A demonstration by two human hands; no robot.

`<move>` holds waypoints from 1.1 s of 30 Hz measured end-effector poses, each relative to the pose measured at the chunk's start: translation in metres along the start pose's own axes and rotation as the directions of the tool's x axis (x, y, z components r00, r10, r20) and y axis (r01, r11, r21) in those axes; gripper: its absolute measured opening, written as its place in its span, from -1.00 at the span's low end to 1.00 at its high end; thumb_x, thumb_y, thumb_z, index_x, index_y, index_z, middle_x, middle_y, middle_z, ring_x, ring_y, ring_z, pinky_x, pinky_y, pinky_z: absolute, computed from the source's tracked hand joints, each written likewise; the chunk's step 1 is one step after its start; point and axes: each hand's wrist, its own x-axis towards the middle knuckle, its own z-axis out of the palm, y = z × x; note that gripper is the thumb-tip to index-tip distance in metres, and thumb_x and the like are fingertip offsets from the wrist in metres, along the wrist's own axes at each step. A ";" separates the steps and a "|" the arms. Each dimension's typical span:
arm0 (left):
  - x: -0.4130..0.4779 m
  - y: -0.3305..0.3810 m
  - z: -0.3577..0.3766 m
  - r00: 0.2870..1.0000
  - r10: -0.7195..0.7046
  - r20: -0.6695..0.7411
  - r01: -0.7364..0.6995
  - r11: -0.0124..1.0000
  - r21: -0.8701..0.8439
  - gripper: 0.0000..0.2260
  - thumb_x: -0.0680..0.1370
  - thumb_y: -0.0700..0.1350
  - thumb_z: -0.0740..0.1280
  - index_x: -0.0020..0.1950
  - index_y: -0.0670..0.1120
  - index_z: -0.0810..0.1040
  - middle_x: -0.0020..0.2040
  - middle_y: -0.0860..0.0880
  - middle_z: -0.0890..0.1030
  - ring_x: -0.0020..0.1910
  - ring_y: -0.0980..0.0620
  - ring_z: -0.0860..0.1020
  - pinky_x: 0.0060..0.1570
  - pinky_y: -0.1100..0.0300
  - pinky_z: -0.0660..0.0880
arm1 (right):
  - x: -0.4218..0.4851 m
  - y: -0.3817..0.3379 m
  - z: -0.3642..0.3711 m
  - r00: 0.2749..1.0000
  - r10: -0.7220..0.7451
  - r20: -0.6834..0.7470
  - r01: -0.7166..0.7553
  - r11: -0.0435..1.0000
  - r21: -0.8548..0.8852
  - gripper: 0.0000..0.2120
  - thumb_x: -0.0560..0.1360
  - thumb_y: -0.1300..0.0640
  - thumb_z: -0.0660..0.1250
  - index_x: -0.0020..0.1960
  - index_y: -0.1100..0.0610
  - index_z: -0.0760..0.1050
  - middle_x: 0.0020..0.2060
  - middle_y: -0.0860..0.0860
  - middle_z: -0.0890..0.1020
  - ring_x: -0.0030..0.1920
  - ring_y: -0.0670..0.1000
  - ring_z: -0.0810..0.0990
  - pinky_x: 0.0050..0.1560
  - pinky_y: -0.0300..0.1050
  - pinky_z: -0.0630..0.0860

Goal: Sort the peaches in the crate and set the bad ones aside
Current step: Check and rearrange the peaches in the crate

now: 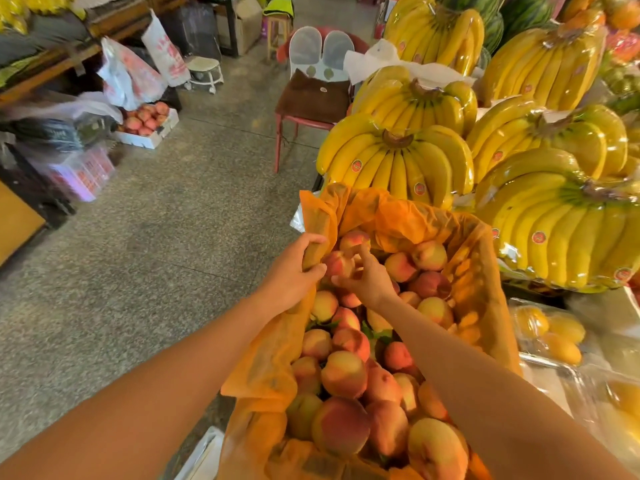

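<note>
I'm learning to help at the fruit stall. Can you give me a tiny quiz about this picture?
1. True or false: the left hand grips the orange liner.
2. What does the right hand reach for? A peaches B bananas C a chair
3. Fill in: the bananas lie ____ the crate.

Key: 1 true; 2 A; 3 beyond

Orange-lined crate heaped with peaches

I can't read any text here. The round red stickers on the bananas at right and the red print on the white bags upper left are too blurred.
</note>
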 end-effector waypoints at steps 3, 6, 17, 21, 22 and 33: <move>0.005 0.008 0.005 0.997 0.018 -0.074 -0.009 0.992 0.122 -0.69 0.51 -0.13 0.38 0.24 0.00 0.48 0.23 -0.05 0.44 0.25 -0.03 0.41 0.25 0.12 0.35 | -0.014 0.001 -0.031 0.994 -0.082 0.072 0.071 0.987 0.145 -0.59 0.39 0.08 0.53 0.09 0.02 0.36 -0.01 -0.04 0.55 -0.05 -0.03 0.54 -0.12 -0.30 0.46; 0.010 0.024 0.013 0.984 0.051 -0.169 0.002 0.955 0.297 -0.74 0.48 -0.04 0.40 0.17 0.04 0.55 0.27 -0.07 0.39 0.32 -0.08 0.31 0.34 0.05 0.25 | -0.023 -0.003 -0.059 0.988 -0.137 0.076 0.115 0.964 0.241 -0.58 0.39 0.14 0.53 0.12 0.08 0.38 0.02 -0.04 0.53 -0.04 -0.08 0.53 -0.03 -0.29 0.48; 0.011 0.069 0.068 0.905 -0.300 0.301 0.413 0.788 -0.457 -0.55 0.48 0.05 0.42 0.33 0.02 0.41 0.29 -0.01 0.45 0.04 -0.10 0.64 -0.08 -0.01 0.62 | -0.061 -0.013 -0.116 0.955 -0.244 0.166 0.162 0.904 0.396 -0.54 0.40 0.27 0.51 0.20 0.24 0.37 0.05 0.14 0.55 -0.02 0.08 0.57 -0.01 -0.03 0.54; 0.005 0.065 0.076 0.927 -0.305 0.219 0.375 0.771 -0.515 -0.63 0.47 -0.04 0.44 0.24 -0.01 0.47 0.25 -0.10 0.51 -0.06 -0.07 0.63 -0.15 0.04 0.62 | -0.060 -0.002 -0.123 0.953 -0.181 0.244 0.096 0.941 0.324 -0.54 0.43 0.15 0.49 0.25 0.13 0.39 0.05 0.13 0.57 0.01 0.05 0.58 0.07 0.06 0.55; 0.004 0.065 0.076 0.923 -0.326 0.203 0.383 0.765 -0.517 -0.62 0.47 -0.04 0.45 0.25 -0.01 0.47 0.24 -0.10 0.51 -0.05 -0.08 0.63 -0.14 0.04 0.62 | -0.057 0.003 -0.125 0.958 -0.143 0.249 0.091 0.974 0.208 -0.54 0.43 0.10 0.49 0.26 0.11 0.40 0.05 0.11 0.58 0.04 0.04 0.59 0.09 0.04 0.54; -0.001 0.061 0.066 0.894 -0.331 0.303 0.448 0.692 -0.566 -0.51 0.36 -0.06 0.52 0.26 -0.02 0.50 0.29 -0.07 0.48 0.11 -0.07 0.60 -0.04 -0.01 0.62 | -0.042 0.027 -0.117 0.884 0.133 0.447 0.403 0.267 -0.876 -0.49 0.50 -0.02 0.33 0.42 -0.02 0.33 0.33 0.01 0.45 0.38 0.10 0.34 0.32 0.00 0.25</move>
